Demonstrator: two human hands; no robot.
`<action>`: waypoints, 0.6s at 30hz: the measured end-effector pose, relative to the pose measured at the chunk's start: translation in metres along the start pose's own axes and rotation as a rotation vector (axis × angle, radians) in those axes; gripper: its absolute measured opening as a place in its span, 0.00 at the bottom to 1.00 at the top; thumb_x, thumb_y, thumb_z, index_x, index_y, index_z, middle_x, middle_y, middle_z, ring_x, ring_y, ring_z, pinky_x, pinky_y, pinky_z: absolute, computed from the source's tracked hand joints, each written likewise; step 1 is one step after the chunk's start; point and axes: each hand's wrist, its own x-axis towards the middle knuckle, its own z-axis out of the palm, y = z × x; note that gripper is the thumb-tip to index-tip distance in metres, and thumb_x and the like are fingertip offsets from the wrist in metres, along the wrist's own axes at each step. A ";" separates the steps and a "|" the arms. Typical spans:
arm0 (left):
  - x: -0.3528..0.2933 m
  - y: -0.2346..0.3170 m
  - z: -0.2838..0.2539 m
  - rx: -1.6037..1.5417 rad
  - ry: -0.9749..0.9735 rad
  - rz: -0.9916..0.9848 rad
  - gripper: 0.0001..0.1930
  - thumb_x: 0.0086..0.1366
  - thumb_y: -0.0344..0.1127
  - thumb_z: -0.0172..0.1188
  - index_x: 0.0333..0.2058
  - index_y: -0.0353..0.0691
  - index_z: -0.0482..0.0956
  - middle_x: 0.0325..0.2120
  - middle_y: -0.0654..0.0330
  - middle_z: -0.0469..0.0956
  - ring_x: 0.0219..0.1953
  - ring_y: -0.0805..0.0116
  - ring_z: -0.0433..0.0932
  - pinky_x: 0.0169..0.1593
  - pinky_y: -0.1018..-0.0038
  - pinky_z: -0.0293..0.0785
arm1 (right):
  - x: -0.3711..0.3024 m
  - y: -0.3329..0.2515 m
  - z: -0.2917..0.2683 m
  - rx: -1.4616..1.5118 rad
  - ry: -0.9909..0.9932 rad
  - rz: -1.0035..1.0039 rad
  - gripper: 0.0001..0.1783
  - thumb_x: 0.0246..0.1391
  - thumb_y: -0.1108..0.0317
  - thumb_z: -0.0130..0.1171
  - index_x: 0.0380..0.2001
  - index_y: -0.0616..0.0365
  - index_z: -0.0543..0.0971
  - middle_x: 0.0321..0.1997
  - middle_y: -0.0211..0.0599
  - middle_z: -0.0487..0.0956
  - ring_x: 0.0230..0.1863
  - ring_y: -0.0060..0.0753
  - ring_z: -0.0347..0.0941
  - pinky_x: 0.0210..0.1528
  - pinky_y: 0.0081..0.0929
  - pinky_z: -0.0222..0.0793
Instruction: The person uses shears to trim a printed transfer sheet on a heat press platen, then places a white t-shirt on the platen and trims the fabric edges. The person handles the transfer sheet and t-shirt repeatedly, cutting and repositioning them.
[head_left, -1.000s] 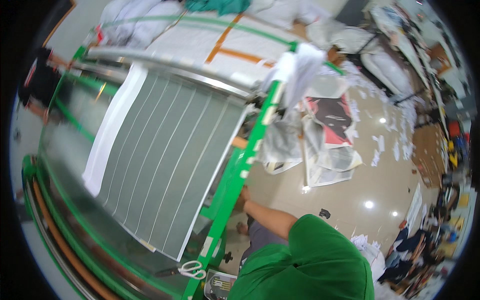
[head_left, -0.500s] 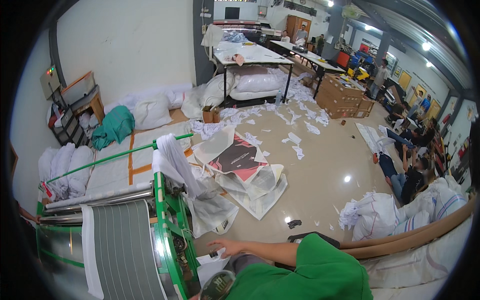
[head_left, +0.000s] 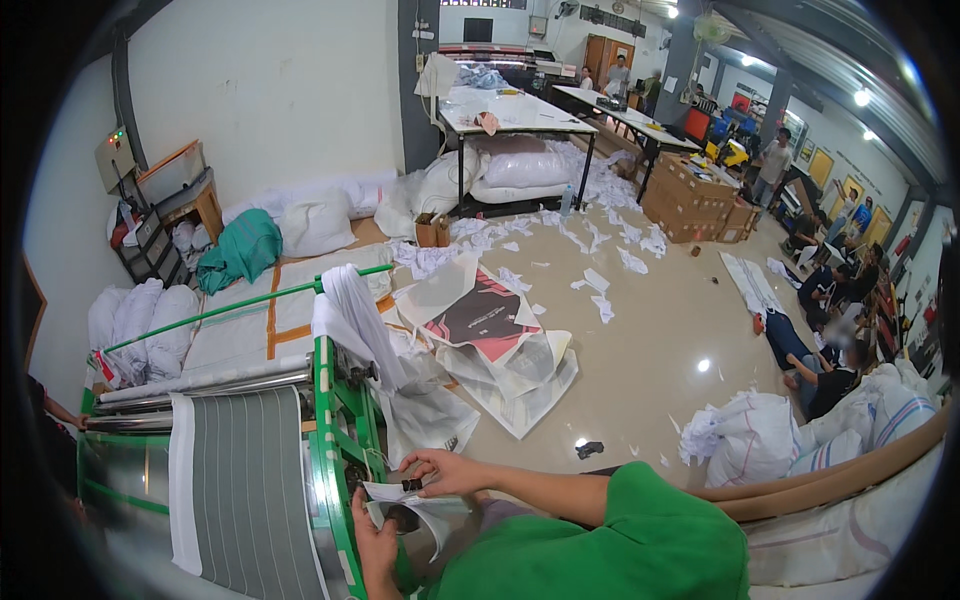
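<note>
My left hand [head_left: 374, 540] is closed on the left edge of a white sheet [head_left: 440, 518] beside the green machine frame. A dark printed patch shows on the sheet. At its upper edge my right hand [head_left: 440, 470] pinches a small black clip [head_left: 411, 485], which looks like a binder clip. Left of my hands stands the green-framed roller machine [head_left: 325, 440]. A grey striped cloth [head_left: 245, 470] with a white border lies over its front. White fabric [head_left: 352, 310] is draped over the machine's corner.
Large printed paper sheets [head_left: 485, 320] lie on the floor ahead. White scraps [head_left: 600, 290] are scattered beyond, near a white-topped table [head_left: 520, 115]. Stuffed white sacks [head_left: 755, 435] and long cardboard tubes [head_left: 830, 475] are at my right. Another person's hand [head_left: 70, 418] touches the machine's far left end.
My left hand has come into view and taken hold of the sheet. My right hand has drawn up and closed on the black clip. The sheet has been lifted.
</note>
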 end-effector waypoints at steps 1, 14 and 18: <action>-0.003 0.007 0.000 -0.023 -0.011 -0.025 0.44 0.62 0.18 0.64 0.76 0.34 0.55 0.45 0.56 0.83 0.47 0.69 0.82 0.52 0.71 0.78 | 0.000 0.000 0.000 -0.008 -0.006 -0.028 0.35 0.54 0.77 0.71 0.64 0.53 0.71 0.49 0.36 0.79 0.54 0.25 0.76 0.56 0.28 0.75; 0.004 0.015 -0.044 0.395 -0.138 0.212 0.25 0.56 0.35 0.72 0.54 0.34 0.82 0.59 0.46 0.75 0.64 0.44 0.71 0.68 0.57 0.67 | 0.007 -0.027 0.017 -0.006 -0.066 0.008 0.34 0.55 0.73 0.73 0.62 0.50 0.69 0.51 0.29 0.78 0.57 0.24 0.73 0.55 0.28 0.73; 0.001 0.009 -0.054 0.587 -0.132 0.306 0.17 0.59 0.40 0.71 0.44 0.39 0.88 0.49 0.46 0.82 0.53 0.44 0.78 0.59 0.57 0.72 | 0.000 -0.050 0.022 -0.009 -0.074 -0.015 0.33 0.56 0.72 0.73 0.63 0.51 0.70 0.57 0.31 0.76 0.62 0.26 0.71 0.62 0.34 0.71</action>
